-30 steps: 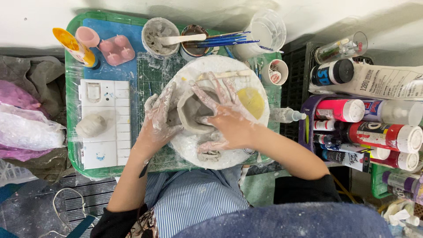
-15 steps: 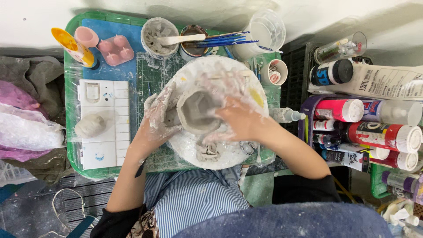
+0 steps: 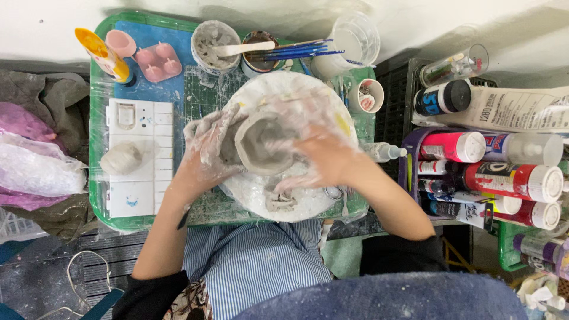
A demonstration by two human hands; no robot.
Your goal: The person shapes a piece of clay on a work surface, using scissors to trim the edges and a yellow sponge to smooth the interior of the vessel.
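Cupping grey clay pot [image 3: 261, 142]: left hand [image 3: 207, 145], right hand [image 3: 323, 157], mid white plate [image 3: 308, 204]

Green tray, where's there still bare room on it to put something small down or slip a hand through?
Little room. On the green tray, one free patch is the cutting mat between the white palette and the round white board. The back edge is crowded with cups and brushes. Both hands, left hand and right hand, cup the clay pot centrally.

Bright, even light; motion-blurred centre
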